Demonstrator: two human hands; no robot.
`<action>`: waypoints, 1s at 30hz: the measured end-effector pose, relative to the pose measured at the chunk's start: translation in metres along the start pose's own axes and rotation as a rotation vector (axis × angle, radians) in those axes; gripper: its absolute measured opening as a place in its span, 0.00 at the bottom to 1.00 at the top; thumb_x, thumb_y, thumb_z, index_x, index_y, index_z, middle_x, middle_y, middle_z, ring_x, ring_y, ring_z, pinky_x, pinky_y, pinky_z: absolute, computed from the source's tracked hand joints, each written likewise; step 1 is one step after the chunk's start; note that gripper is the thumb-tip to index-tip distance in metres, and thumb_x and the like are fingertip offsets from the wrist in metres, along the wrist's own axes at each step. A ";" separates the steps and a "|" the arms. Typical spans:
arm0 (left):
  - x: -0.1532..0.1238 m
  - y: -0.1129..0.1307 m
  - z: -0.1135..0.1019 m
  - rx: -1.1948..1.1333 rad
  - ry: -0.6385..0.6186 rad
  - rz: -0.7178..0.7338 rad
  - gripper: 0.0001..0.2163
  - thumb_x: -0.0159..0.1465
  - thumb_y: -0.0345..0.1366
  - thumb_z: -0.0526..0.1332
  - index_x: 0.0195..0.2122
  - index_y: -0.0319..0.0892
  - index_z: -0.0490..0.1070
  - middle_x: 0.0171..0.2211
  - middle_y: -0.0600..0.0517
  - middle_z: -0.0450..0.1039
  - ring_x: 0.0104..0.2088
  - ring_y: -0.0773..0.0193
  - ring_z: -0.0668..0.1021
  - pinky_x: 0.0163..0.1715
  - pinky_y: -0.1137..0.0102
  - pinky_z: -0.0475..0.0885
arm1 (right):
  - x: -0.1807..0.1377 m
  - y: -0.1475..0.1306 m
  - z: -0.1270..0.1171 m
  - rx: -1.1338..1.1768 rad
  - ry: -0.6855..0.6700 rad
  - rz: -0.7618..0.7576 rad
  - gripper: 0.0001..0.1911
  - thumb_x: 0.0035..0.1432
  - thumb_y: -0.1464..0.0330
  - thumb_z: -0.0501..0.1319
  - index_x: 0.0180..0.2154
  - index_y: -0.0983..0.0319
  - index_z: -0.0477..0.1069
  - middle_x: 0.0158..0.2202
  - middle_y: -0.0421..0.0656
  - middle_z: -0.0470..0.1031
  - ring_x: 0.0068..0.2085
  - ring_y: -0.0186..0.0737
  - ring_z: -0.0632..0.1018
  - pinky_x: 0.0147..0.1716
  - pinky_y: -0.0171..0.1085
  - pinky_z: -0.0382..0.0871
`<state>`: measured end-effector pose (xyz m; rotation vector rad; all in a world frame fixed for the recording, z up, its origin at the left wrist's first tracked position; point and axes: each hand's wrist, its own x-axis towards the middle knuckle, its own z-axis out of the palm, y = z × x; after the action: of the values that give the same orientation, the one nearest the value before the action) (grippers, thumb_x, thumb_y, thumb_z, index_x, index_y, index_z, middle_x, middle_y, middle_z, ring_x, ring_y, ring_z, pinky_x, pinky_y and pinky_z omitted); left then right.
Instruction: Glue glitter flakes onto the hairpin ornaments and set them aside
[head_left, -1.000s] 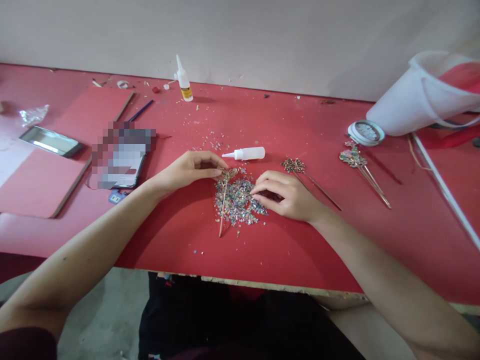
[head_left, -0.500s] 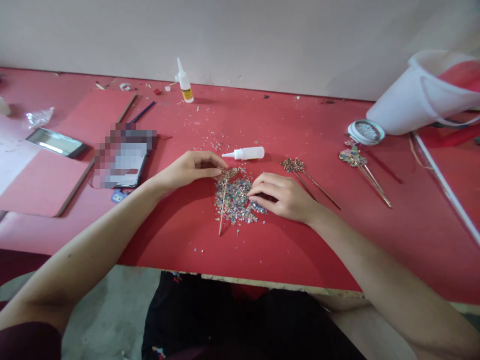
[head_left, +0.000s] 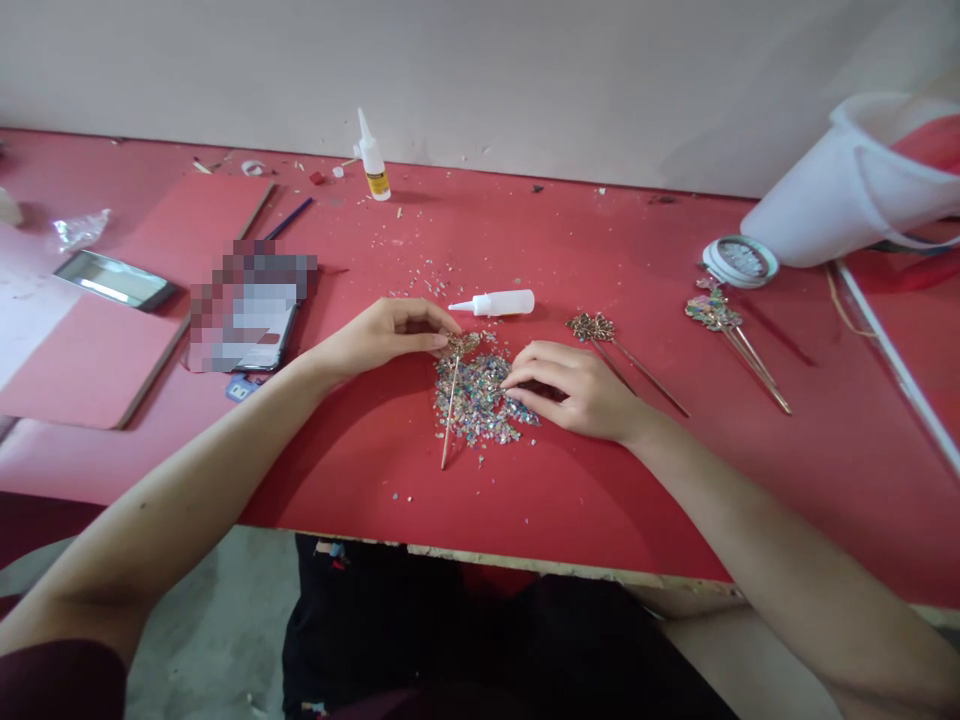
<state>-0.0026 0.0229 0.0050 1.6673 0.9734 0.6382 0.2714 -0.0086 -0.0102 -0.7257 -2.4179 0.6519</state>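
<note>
My left hand (head_left: 409, 328) pinches the ornate gold head of a hairpin (head_left: 451, 405), whose thin prong points down toward me over a pile of shiny, multicoloured flakes (head_left: 480, 395). At the right side of that pile is my right hand (head_left: 570, 390), fingers curled with the tips together among the flakes. Whether a flake sits between those tips is too small to see. Just beyond the pile a small white glue bottle (head_left: 504, 303) lies on its side, nozzle to the left. Another gold hairpin (head_left: 592, 328) rests behind my right hand, its prongs partly covered.
A hairpin with colourful flakes on its head (head_left: 716, 312) lies at right, near a small round tub (head_left: 741, 262) and a tipped white bucket (head_left: 832, 190). An upright glue bottle (head_left: 373, 165) stands near the wall. Phones and red boards (head_left: 90, 365) lie at left.
The whole view has shifted slightly. Both hands keep nearly the same pose, with the left still on the hairpin and the right at the flakes.
</note>
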 end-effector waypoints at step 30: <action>0.000 0.001 0.000 0.012 -0.010 -0.004 0.11 0.61 0.38 0.64 0.42 0.37 0.75 0.39 0.47 0.78 0.38 0.66 0.79 0.42 0.70 0.74 | 0.001 0.001 0.001 -0.017 -0.007 0.017 0.06 0.64 0.68 0.57 0.38 0.60 0.74 0.37 0.44 0.74 0.38 0.38 0.75 0.40 0.39 0.69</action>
<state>-0.0028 0.0227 0.0060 1.6771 0.9747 0.6224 0.2708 -0.0080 -0.0109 -0.7529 -2.4291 0.6430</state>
